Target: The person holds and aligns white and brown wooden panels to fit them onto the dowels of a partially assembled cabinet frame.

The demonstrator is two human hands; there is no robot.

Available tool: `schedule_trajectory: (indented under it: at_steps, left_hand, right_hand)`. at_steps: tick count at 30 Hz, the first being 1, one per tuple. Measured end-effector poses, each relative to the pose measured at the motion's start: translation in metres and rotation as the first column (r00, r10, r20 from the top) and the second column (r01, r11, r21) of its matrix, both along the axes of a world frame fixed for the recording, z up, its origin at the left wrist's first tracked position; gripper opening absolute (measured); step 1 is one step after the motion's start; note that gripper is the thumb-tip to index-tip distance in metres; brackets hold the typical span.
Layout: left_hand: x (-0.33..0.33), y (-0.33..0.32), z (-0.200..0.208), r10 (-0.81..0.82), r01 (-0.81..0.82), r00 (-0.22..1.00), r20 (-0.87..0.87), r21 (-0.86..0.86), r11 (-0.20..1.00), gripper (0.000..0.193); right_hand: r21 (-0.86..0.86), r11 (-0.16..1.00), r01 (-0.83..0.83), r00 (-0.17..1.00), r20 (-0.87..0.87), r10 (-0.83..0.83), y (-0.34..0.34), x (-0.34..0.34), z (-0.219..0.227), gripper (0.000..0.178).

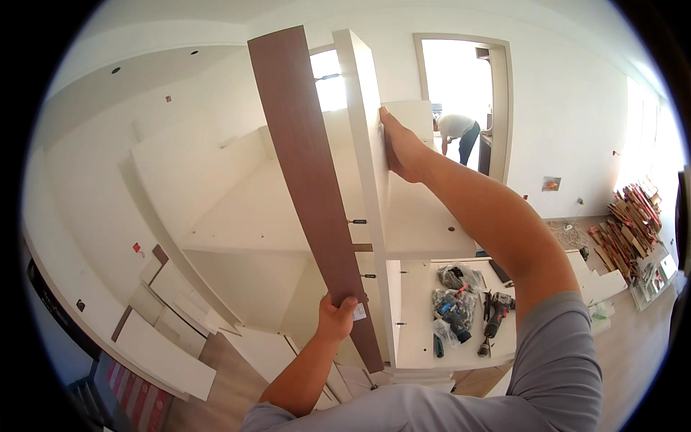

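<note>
A long dark brown board (295, 144) stands tilted in front of me, and the fingers of my left hand (337, 317) are closed round its edge near the lower end. A small white label (359, 312) sticks to it there. Just right of it rises a tall white panel (367, 151). My right hand (404, 153) lies against the panel's right face with the arm stretched out; its fingers are partly hidden. Several dark connecting pins, one of them a lower pin (358, 222), show between the board and the panel.
A white cabinet shelf (425, 216) stands behind. Below it, a cordless drill (495, 317) lies beside plastic bags of fittings (455, 309). Wood scraps (630, 223) are heaped at right, and loose white panels (162, 353) lie at left. Beyond the doorway a person (461, 133) bends over.
</note>
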State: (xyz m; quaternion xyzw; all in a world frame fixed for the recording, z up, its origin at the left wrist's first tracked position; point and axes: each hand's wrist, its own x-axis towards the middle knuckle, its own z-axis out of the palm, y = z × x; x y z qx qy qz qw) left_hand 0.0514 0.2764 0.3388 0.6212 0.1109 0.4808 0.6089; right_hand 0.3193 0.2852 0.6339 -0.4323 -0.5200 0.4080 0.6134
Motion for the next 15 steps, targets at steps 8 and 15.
schedule_trajectory:
  at_steps: [8,15]
  left_hand:
    - [-0.001,-0.013,0.011,0.033,-0.033,0.998,0.046,0.003,0.999,0.057]
    - [0.003,-0.013,0.052,0.181,-0.180,0.983,-0.004,0.090,0.980,0.053]
  right_hand:
    - [0.067,0.996,0.062,0.997,-0.055,-0.059,0.016,0.008,-0.018,0.101]
    - [0.070,0.993,0.097,0.994,-0.061,-0.093,0.017,0.011,-0.021,0.103]
